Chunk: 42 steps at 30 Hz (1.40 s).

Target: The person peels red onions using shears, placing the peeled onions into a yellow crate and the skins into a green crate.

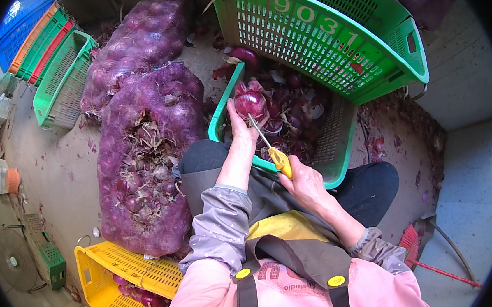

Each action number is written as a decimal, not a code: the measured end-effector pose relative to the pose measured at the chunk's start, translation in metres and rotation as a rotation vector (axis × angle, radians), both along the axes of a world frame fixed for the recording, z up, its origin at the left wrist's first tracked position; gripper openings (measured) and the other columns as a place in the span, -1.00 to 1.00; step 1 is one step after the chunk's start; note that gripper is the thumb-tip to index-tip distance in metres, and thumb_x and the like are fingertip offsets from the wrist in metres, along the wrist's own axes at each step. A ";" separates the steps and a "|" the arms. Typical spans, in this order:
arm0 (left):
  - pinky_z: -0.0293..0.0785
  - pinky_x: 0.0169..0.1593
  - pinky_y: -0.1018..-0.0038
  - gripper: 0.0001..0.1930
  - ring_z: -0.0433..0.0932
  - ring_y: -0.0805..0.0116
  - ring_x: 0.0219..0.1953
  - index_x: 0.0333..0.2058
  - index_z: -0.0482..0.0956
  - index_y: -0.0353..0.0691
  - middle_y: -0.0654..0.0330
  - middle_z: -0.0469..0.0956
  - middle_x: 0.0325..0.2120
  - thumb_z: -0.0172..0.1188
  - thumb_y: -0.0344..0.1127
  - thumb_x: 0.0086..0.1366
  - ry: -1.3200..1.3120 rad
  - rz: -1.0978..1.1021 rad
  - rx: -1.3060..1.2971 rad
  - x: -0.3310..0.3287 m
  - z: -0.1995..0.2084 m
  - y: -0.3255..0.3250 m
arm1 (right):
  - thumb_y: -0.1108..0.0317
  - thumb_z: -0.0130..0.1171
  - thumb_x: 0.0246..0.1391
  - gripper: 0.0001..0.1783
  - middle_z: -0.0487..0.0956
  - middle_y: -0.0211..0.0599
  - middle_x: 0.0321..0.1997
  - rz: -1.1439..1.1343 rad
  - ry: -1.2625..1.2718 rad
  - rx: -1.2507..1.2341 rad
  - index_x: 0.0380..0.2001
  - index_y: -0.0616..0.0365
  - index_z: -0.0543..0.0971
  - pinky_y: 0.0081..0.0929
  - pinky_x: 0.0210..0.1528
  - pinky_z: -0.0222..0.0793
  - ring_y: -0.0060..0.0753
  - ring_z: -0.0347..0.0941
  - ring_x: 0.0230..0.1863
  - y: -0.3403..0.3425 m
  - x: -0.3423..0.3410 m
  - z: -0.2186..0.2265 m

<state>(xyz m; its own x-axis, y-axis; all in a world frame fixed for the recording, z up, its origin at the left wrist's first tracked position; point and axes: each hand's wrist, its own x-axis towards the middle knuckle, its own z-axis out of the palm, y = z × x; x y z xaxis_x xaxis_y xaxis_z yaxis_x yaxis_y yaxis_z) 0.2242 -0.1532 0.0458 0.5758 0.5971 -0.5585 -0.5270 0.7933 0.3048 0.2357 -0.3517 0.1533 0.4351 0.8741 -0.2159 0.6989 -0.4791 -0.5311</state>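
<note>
My left hand (242,127) is wrapped round a red onion (250,103) from below, over the left side of a green crate (350,145). In my right hand (306,185) is a knife (281,162) with a yellow handle and a thin metal blade. The blade points up and left, its tip at the near side of the onion. Whether it cuts into the onion, I cannot tell. Below my hands, the crate holds a heap of onions and loose purple skins (297,108). It stands between my knees.
A torn-open purple mesh sack (113,168) of onions lies at my left, a second sack (142,39) behind it. A large green crate (303,38) leans ahead. A yellow crate (126,254) with shiny onions stands near left. Stacked crates (50,48), a fan (13,260) and a red broom (409,241) flank the floor.
</note>
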 end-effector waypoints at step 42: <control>0.28 -0.08 -0.07 -0.29 0.28 0.07 0.00 0.04 0.22 0.05 0.21 0.26 0.01 0.12 0.27 -0.03 -0.032 0.014 -0.022 -0.003 -0.006 0.016 | 0.21 0.08 -0.07 -0.62 0.46 0.16 -0.55 -0.036 0.026 0.019 -0.31 0.24 0.24 0.00 -0.37 0.29 0.20 0.41 -0.43 -0.012 0.011 0.014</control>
<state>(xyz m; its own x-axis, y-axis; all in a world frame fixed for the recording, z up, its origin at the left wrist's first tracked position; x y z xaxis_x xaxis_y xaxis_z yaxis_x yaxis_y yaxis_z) 0.2213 -0.1369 0.0401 0.5856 0.5930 -0.5527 -0.5470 0.7923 0.2704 0.2472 -0.3639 0.1672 0.4608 0.8620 -0.2114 0.6671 -0.4934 -0.5581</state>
